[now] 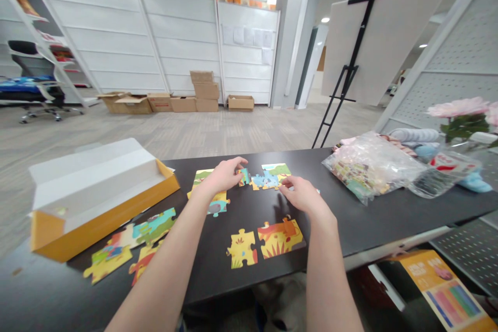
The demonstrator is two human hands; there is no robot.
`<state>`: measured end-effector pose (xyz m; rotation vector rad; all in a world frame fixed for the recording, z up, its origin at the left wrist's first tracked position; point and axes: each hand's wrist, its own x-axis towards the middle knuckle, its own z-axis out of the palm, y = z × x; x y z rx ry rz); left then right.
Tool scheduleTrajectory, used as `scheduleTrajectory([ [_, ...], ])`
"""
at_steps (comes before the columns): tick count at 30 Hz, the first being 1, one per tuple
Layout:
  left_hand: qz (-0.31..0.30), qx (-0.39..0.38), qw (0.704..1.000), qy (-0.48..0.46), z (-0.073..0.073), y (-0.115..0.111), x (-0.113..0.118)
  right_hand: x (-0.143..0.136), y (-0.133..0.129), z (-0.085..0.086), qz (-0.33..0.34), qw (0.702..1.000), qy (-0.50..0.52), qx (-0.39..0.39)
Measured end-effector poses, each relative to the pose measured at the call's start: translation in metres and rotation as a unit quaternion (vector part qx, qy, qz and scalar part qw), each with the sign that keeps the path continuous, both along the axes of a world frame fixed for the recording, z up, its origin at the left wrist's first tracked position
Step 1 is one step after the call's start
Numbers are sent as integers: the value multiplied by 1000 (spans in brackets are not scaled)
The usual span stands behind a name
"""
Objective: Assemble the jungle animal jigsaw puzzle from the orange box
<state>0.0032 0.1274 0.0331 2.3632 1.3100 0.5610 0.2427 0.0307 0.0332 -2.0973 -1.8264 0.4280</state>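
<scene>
Cardboard puzzle piece (244, 178), centre of frame: pinched by my left hand (226, 174). Right hand (301, 194): fingers curved at joined pieces (266, 180), grip I cannot tell. Risk: sideways drag could part them.

No text legible; apparent lettering (420, 268) on the lower-right orange box (445, 288) is blurred
</scene>
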Motion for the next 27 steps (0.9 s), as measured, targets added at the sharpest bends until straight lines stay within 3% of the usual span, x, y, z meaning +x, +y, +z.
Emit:
scheduleTrajectory([
  [5, 30, -21, 999, 17, 29, -38, -46, -11, 1, 6, 29, 999, 11, 15],
  [8, 60, -57, 997, -2, 37, -72, -84, -21, 1, 12, 39, 999, 2, 17],
  [12, 92, -147, 985, -9, 22, -116, -115, -38, 3, 14, 67, 997, -14, 18],
  [16, 115, -128, 985, 33, 2, -141, -123, -49, 5, 8, 99, 995, -22, 13],
  [21, 129, -87, 984, 92, -1, -148, -129, -46, 7, -2, 117, 993, -25, 3],
  [27, 88, -76, 993, 23, -3, -146, -136, -38, 11, -10, 90, 995, -30, 24],
])
